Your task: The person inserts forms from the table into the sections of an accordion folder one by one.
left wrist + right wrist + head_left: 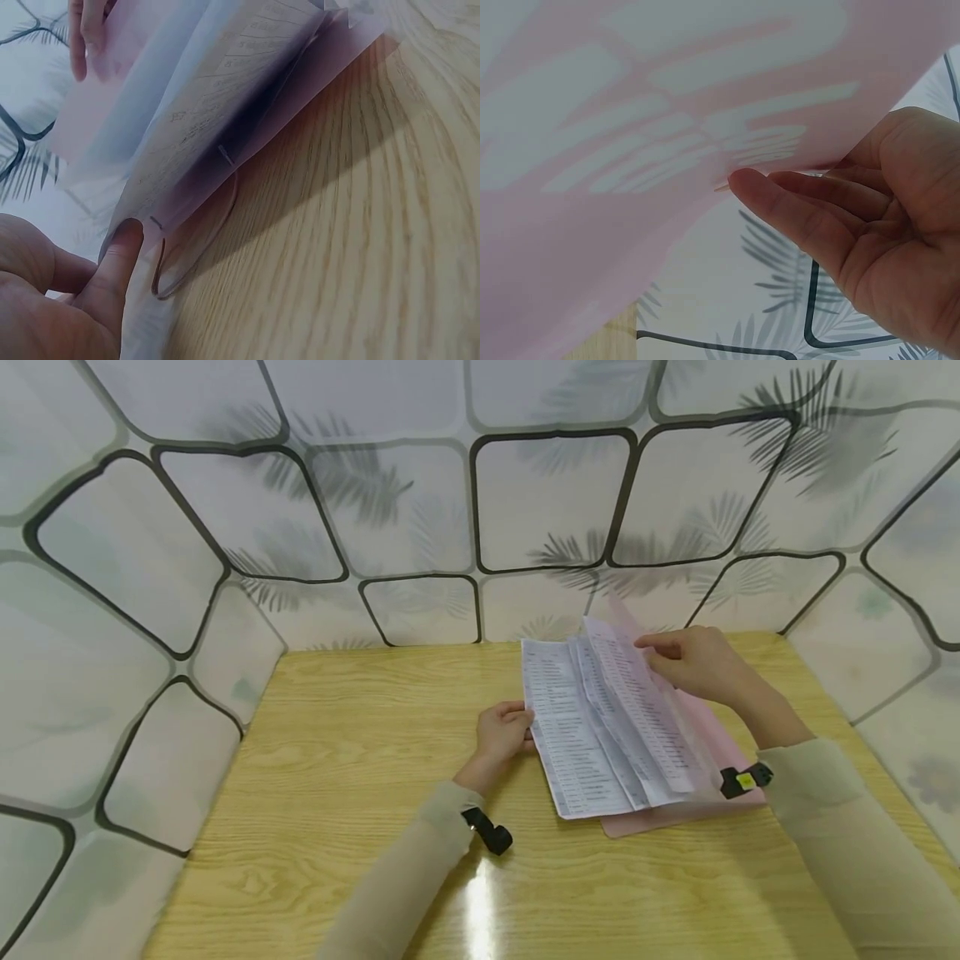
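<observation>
Your left hand (504,732) rests on the wooden table (315,760), fingers curled against the near-left edge of the printed sheets (592,735) — the left wrist view shows your thumb (120,259) pressing that edge. Your right hand (693,662) is up at the far right, fingers pinching the top of a lifted sheet and the pink folder flap (630,247) behind it. The pink folder (675,814) lies open on the right half of the table — the fanned sheets lie on it, printed in columns.
</observation>
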Action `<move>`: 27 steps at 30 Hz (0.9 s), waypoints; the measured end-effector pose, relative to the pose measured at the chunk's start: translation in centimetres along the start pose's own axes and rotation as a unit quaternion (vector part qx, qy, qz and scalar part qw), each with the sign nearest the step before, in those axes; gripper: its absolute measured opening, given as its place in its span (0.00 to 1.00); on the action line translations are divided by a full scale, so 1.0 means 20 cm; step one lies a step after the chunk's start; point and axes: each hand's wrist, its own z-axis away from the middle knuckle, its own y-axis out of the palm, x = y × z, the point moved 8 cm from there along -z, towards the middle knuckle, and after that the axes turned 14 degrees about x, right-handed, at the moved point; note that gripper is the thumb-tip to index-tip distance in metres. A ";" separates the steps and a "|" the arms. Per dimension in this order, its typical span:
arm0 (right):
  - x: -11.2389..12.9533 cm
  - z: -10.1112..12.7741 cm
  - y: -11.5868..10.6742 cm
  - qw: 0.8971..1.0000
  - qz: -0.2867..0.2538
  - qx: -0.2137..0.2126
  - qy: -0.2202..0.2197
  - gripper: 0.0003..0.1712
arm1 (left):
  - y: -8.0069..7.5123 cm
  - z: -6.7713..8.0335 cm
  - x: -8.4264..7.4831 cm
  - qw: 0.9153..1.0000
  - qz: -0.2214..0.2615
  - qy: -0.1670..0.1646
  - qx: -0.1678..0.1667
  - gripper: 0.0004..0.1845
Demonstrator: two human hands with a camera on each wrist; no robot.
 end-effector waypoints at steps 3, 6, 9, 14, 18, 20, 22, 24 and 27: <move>0.00 0.00 0.00 1.000 0.000 0.002 0.004 0.24 | 0.03 -0.01 0.01 1.000 0.005 0.001 0.005 0.14; 0.00 0.00 0.00 1.000 -0.001 0.006 0.005 0.24 | 0.05 -0.02 0.02 1.000 0.006 0.002 0.012 0.14; 0.00 0.00 0.00 1.000 -0.003 0.008 0.006 0.24 | 0.06 -0.03 0.02 1.000 0.011 0.004 0.018 0.15; 0.00 0.00 0.00 1.000 -0.009 0.007 0.006 0.24 | 0.09 -0.03 0.02 1.000 0.022 0.002 0.020 0.14; 0.00 0.00 0.00 1.000 -0.011 0.004 0.005 0.24 | 0.10 -0.03 0.02 0.999 0.025 0.000 0.023 0.14; -0.01 0.00 0.00 1.000 -0.014 0.004 0.006 0.24 | 0.11 -0.03 0.02 0.999 0.029 -0.001 0.029 0.15; -0.01 0.00 0.00 1.000 -0.016 0.004 0.007 0.24 | 0.12 -0.03 0.02 0.999 0.030 -0.001 0.035 0.16; -0.01 0.00 0.00 1.000 -0.017 0.002 0.006 0.24 | 0.13 -0.03 0.02 0.999 0.032 -0.002 0.041 0.16; -0.01 0.00 0.00 1.000 -0.016 0.000 0.005 0.24 | 0.14 -0.04 0.02 0.998 0.038 -0.009 0.044 0.16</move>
